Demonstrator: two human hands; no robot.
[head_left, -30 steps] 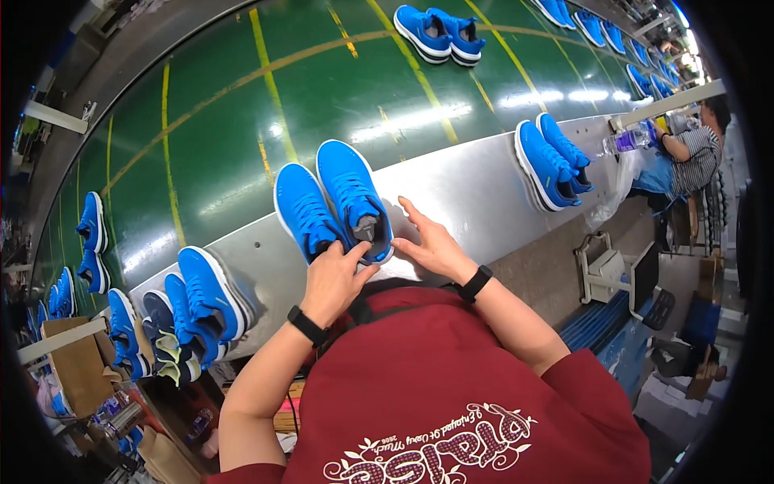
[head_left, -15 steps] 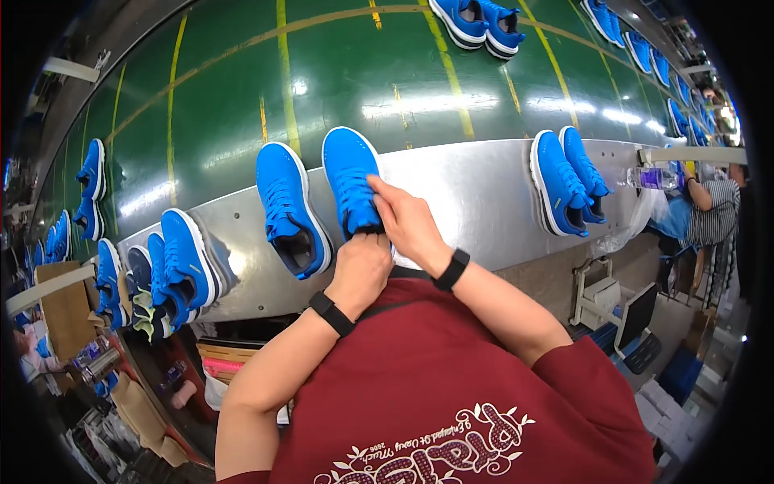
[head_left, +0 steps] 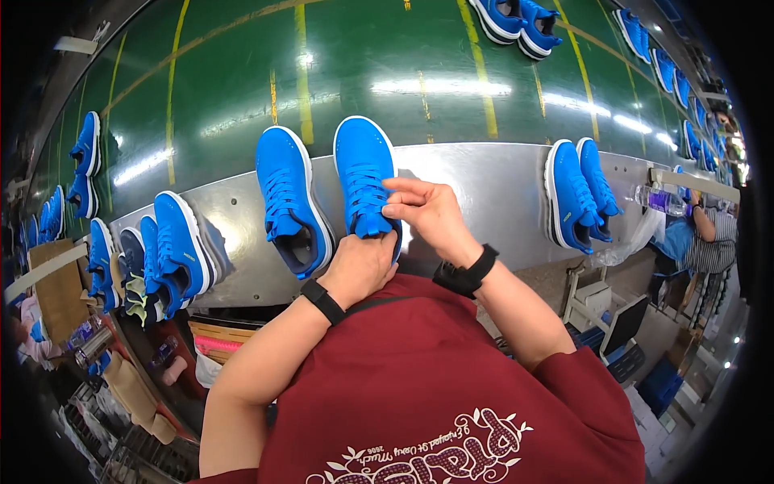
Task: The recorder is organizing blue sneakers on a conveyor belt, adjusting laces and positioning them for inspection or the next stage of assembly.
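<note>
A blue sneaker [head_left: 362,157] with blue laces and a white sole lies toe-away on the metal ledge, its toe over the green surface. My left hand [head_left: 359,266] is at its heel opening, fingers reaching inside and mostly hidden, holding the shoe. At the right edge of the laces, my right hand [head_left: 431,211] has its thumb and index finger curled toward each other against the shoe. Whether a lace is between those fingertips cannot be made out. Just left stands a matching sneaker [head_left: 284,173], untouched, its dark lining showing.
A metal ledge [head_left: 476,173] runs along the green, yellow-lined surface [head_left: 363,48]. Another pair of blue sneakers [head_left: 574,194] sits to the right. Several shoes [head_left: 179,242] crowd the left end. More pairs [head_left: 516,24] lie farther off. At far right is another person [head_left: 709,238] in stripes.
My right hand has shifted a little right, and its fingers have come down from the upper laces toward the tongue. My left hand stays at the heel opening. The whole view has shifted slightly.
</note>
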